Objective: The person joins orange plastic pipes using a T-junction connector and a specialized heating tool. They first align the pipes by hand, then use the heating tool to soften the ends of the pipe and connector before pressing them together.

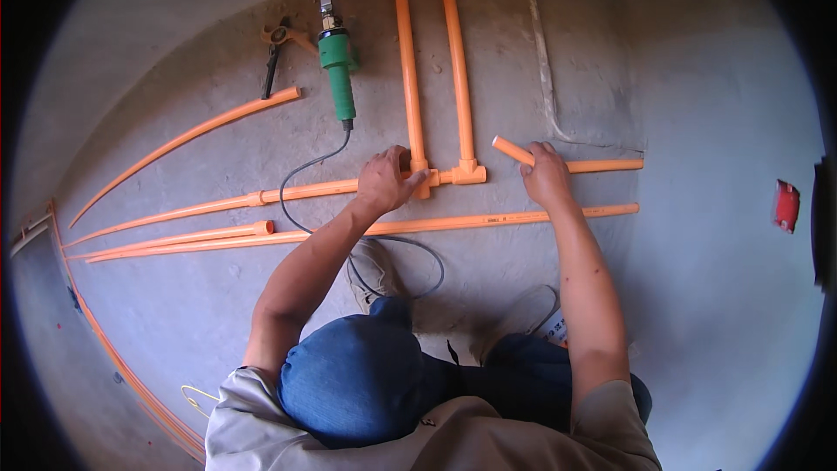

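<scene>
My left hand (384, 179) is closed round an orange pipe beside an orange tee fitting (424, 183), its thumb against the fitting. From that tee a long orange pipe (407, 61) runs up to the far wall. A second orange tee (469, 174) sits just to the right, on the end of a parallel pipe (455, 61). My right hand (547, 176) grips a short orange pipe (512, 150), whose cut end points up and left, apart from the second tee. Behind that hand, another orange length (608, 165) reaches right; whether the two join is hidden.
A green-handled pipe welding tool (338, 78) lies ahead, its black cord (289, 179) crossing the pipes. Pipe cutters (272, 57) rest at the far left by a loose pipe (192, 135). A long pipe (488, 221) lies nearer me. A red wall box (785, 206) is at right.
</scene>
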The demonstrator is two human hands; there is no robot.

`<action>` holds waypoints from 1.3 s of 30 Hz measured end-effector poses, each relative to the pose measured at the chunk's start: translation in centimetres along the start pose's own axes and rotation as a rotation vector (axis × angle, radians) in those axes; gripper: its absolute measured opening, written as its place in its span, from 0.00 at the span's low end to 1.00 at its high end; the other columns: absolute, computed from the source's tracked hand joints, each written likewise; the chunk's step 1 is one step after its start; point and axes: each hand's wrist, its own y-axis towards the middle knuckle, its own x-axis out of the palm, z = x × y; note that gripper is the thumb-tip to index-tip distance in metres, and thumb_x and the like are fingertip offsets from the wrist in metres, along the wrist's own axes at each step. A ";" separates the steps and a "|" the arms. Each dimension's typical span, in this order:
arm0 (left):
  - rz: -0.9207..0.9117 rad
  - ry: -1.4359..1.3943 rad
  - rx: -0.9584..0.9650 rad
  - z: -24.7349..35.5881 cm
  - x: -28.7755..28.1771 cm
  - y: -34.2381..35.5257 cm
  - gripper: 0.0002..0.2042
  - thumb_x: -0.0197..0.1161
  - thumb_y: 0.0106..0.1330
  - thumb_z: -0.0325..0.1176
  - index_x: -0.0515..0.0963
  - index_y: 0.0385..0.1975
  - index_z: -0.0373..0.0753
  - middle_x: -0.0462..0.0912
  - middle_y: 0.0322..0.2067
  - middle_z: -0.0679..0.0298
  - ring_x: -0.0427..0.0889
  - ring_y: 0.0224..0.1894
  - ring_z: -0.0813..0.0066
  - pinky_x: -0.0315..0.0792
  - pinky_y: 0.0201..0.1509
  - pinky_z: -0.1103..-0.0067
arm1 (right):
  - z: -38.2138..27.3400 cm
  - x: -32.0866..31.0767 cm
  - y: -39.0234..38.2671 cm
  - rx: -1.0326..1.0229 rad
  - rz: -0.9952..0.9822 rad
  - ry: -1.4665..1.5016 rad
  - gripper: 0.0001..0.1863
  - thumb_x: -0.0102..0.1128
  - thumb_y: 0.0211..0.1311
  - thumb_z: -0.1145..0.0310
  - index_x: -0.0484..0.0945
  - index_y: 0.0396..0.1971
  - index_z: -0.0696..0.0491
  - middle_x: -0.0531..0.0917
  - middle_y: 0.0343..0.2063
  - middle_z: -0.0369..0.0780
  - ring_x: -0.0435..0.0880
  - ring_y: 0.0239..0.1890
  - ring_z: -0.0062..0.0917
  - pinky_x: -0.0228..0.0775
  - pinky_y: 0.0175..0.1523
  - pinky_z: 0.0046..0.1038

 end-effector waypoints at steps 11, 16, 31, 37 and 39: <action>0.099 0.246 0.745 4.4 -1.7 4.7 0.17 0.61 0.64 0.35 0.75 0.52 0.39 0.75 0.49 0.59 0.73 0.53 0.59 0.68 0.56 0.67 | -1.2 -0.2 3.8 -0.024 -0.053 -0.133 0.16 0.63 0.59 0.72 0.77 0.48 0.54 0.77 0.48 0.45 0.78 0.52 0.44 0.73 0.55 0.43; -0.065 0.720 0.891 8.0 -0.4 9.6 0.12 0.58 0.64 0.33 0.81 0.46 0.45 0.77 0.49 0.65 0.73 0.54 0.68 0.68 0.56 0.74 | -1.2 -0.1 3.9 -0.027 -0.054 -0.129 0.16 0.63 0.59 0.72 0.77 0.48 0.53 0.77 0.49 0.44 0.79 0.52 0.43 0.74 0.55 0.42; 0.001 0.693 0.949 6.6 0.3 9.7 0.11 0.59 0.62 0.37 0.82 0.43 0.48 0.75 0.53 0.68 0.73 0.55 0.72 0.68 0.53 0.75 | -1.0 1.6 7.9 -0.173 0.076 -0.115 0.17 0.61 0.59 0.74 0.82 0.49 0.50 0.77 0.47 0.40 0.78 0.51 0.39 0.72 0.56 0.38; 0.048 0.662 0.980 6.4 0.4 9.4 0.11 0.61 0.61 0.37 0.81 0.42 0.48 0.73 0.52 0.67 0.73 0.54 0.72 0.68 0.52 0.74 | -1.4 2.1 8.5 -0.225 0.044 -0.099 0.16 0.59 0.59 0.74 0.83 0.48 0.49 0.77 0.47 0.39 0.76 0.53 0.38 0.72 0.57 0.39; 0.021 0.658 0.959 6.2 0.4 9.4 0.10 0.61 0.61 0.37 0.81 0.41 0.48 0.73 0.51 0.67 0.74 0.53 0.72 0.68 0.52 0.74 | -1.7 2.3 8.6 -0.255 0.051 -0.113 0.16 0.59 0.59 0.74 0.83 0.47 0.49 0.77 0.47 0.39 0.76 0.53 0.38 0.72 0.57 0.39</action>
